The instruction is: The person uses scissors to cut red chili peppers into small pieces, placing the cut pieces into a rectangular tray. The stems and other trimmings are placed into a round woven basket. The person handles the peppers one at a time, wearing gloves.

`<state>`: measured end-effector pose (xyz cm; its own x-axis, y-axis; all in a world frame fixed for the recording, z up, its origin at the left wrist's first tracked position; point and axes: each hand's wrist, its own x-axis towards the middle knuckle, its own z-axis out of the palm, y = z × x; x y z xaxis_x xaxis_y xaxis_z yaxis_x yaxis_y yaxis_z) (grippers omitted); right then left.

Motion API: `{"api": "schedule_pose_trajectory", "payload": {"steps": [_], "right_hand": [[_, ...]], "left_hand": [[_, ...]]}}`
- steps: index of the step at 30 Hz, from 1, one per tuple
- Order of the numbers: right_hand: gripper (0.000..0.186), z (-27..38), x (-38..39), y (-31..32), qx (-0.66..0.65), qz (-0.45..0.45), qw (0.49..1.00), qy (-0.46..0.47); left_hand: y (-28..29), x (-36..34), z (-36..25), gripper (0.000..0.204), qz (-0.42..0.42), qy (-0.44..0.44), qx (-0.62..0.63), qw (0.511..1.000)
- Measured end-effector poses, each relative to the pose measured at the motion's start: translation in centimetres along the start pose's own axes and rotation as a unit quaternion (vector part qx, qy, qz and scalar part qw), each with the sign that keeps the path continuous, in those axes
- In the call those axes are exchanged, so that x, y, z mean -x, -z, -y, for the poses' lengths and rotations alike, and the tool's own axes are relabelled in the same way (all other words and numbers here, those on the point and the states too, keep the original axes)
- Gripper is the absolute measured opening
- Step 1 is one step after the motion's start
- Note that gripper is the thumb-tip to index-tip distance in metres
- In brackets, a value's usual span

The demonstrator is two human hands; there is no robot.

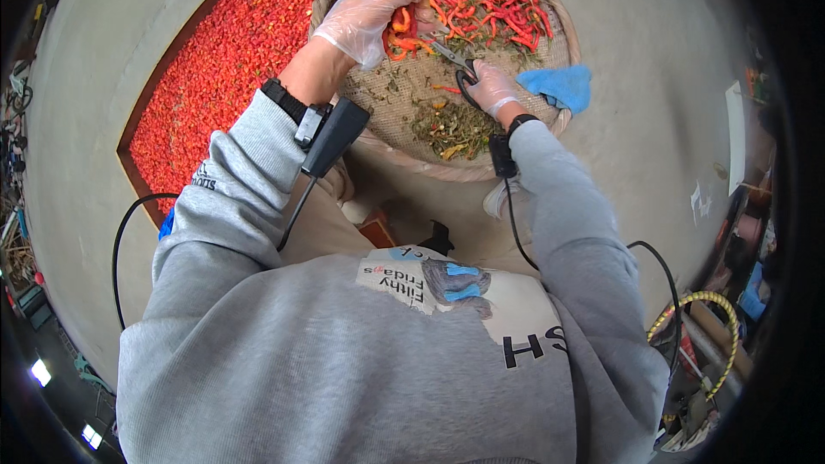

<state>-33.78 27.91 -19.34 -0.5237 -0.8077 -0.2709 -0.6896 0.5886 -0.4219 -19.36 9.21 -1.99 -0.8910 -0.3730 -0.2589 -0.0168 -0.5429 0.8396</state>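
Note:
My left hand, in a clear plastic glove, is closed around several red chili peppers above the far left of a round woven basket. In my gloved right hand is a pair of scissors with black handles. Its metal blades point up and left, toward the held peppers. Beyond them, a heap of long red chili peppers lies on the basket's far side. Green stems and leaf bits are piled on the near side. One small red pepper lies between the piles.
Left of the basket, a brown-edged tray holds a thick layer of cut red pepper pieces. A blue cloth drapes over the basket's right rim. Black cables run from both wrists. A yellow coiled hose and clutter sit at the right edge.

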Motion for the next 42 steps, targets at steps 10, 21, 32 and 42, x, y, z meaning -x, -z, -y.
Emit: {"api": "schedule_pose_trajectory", "payload": {"steps": [10,21,32,42], "right_hand": [[0.017,-0.1,-2.1,-2.9,0.097,0.051,0.994,-0.024],[0.023,5.1,2.8,12.4,-0.644,0.193,0.736,-0.073],[0.027,6.7,5.2,13.4,-0.711,0.020,0.703,-0.012],[0.033,3.8,-1.1,10.4,-0.579,0.027,0.815,0.009]], "left_hand": [[0.7,0.5,-1.4,0.010,-0.053,-0.006,0.019,0.998],[-0.5,1.0,0.3,0.015,0.102,-0.077,-0.407,0.904],[-1.7,1.3,0.1,0.023,0.083,-0.035,-0.254,0.963],[1.2,-0.2,-1.4,0.024,-0.030,-0.057,-0.093,0.994]]}}
